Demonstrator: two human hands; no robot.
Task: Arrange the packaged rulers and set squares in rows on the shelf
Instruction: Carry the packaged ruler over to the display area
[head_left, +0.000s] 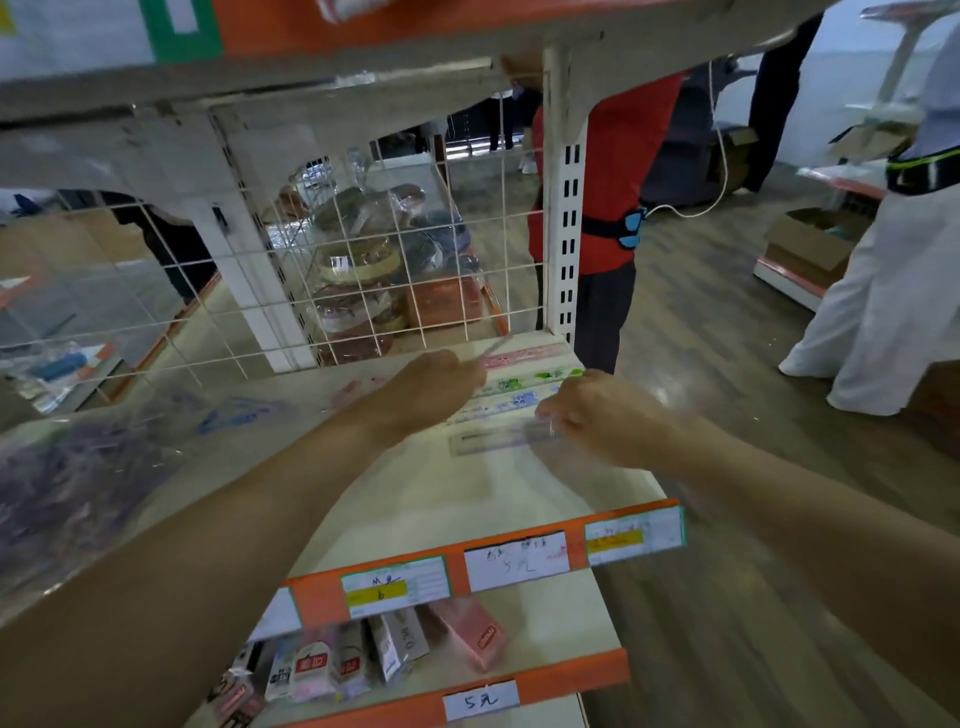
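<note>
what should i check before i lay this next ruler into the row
1. Right hand pinches the clear ruler pack: ok.
2. Left hand grips a thin strip; which item it is: cannot tell, blurred.
3. Laid rulers lie side by side at the rear right of the shelf: ok.
4. Bare space in front of the row for more packs: ok.
5. Clear ruler pack parallel to the row: cannot tell, blurred.

Packaged rulers (519, 387) lie side by side at rear right of the shelf (467, 499), wire grid (363, 299) behind, price labels (517, 561) along its front edge, packets (311, 670) on the lower shelf (561, 618).
</note>
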